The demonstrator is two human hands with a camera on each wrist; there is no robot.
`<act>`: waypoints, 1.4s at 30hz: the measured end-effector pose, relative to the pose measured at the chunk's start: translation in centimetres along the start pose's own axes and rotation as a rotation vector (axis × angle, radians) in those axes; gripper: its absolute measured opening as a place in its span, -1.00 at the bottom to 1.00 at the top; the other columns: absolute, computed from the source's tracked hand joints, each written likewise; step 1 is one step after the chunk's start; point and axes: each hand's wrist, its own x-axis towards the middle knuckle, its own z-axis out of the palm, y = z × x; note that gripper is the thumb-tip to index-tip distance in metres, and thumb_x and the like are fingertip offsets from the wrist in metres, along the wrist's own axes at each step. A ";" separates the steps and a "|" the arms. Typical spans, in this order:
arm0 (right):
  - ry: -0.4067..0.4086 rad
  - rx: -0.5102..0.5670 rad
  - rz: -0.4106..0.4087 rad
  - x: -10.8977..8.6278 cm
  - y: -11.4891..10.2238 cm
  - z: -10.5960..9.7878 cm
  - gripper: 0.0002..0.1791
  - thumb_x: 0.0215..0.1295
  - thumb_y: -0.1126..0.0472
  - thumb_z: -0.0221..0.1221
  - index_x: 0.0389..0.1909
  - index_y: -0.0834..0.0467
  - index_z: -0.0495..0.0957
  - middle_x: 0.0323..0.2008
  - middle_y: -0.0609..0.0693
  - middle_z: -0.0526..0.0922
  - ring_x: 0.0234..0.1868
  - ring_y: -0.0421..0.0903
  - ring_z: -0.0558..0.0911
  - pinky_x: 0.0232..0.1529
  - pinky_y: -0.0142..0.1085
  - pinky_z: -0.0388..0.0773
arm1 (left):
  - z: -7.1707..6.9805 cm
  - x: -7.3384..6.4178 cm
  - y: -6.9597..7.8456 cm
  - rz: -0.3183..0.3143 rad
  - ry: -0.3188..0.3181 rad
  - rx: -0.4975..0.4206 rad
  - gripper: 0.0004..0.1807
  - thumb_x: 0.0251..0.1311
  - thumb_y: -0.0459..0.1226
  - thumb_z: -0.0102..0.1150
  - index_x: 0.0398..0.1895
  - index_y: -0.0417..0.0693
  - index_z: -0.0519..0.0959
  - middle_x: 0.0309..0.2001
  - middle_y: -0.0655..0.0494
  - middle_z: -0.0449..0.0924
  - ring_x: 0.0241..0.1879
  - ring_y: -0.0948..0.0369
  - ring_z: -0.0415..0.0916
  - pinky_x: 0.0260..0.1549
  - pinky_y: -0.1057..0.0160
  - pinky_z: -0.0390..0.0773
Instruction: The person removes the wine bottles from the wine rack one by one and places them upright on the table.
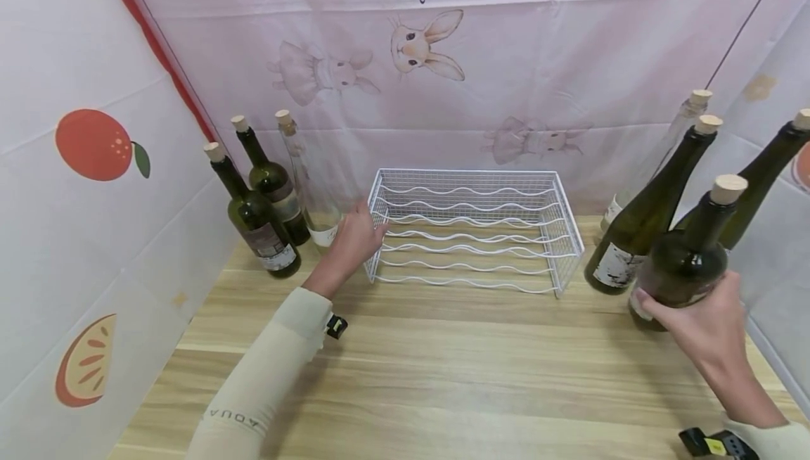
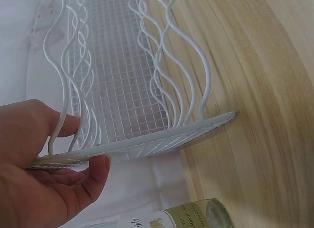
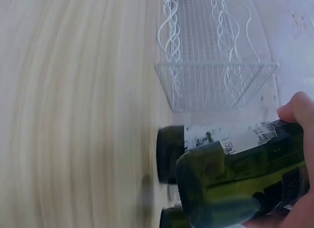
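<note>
My left hand (image 1: pixel 354 238) grips the left end panel of a white wire wine rack (image 1: pixel 565 224), thumb inside and fingers outside in the left wrist view. The rack has wavy cross wires and mesh sides. My right hand (image 1: pixel 711 323) holds a dark green wine bottle (image 1: pixel 680 263) round its labelled body, and a cork tops its neck. In the right wrist view, this bottle (image 3: pixel 230 174) overlaps another bottle standing behind it. A slim dark green bottle (image 1: pixel 652 203) stands just left of the held one.
At the left stand two dark green bottles (image 1: pixel 249 217) and a clear bottle (image 1: pixel 314 182), all corked. A clear bottle (image 1: pixel 664 143) and another slim green bottle (image 1: pixel 762 171) stand at the right. Fabric-covered walls (image 1: pixel 443 108) enclose the wooden table (image 1: pixel 443 361) behind and at both sides.
</note>
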 end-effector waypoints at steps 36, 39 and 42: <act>0.039 -0.038 0.258 0.6 4.5 -0.9 0.19 -0.13 0.26 0.59 0.50 -0.30 0.15 0.11 -0.52 0.36 0.10 -0.54 0.37 0.29 -0.60 0.21 | 0.0 -0.3 0.0 -0.029 -0.025 -0.013 -0.34 0.44 -0.08 0.20 0.30 -0.44 0.27 -0.13 -0.45 0.67 -0.06 -0.29 0.70 -0.06 -0.17 0.72; 0.030 -0.044 0.249 0.8 4.6 -0.9 0.20 -0.12 0.27 0.59 0.51 -0.30 0.13 0.13 -0.52 0.36 0.11 -0.56 0.36 0.31 -0.61 0.20 | 0.0 -0.3 0.0 -0.031 -0.023 -0.011 -0.36 0.44 -0.08 0.20 0.28 -0.43 0.28 -0.14 -0.45 0.67 -0.07 -0.29 0.70 -0.07 -0.17 0.72; 0.017 -0.070 0.238 0.9 4.8 -1.0 0.21 -0.10 0.26 0.59 0.52 -0.33 0.10 0.15 -0.54 0.32 0.12 -0.60 0.33 0.31 -0.61 0.18 | 0.0 -0.3 0.0 -0.026 -0.020 -0.009 -0.37 0.44 -0.08 0.20 0.26 -0.42 0.28 -0.15 -0.44 0.67 -0.08 -0.29 0.70 -0.07 -0.17 0.72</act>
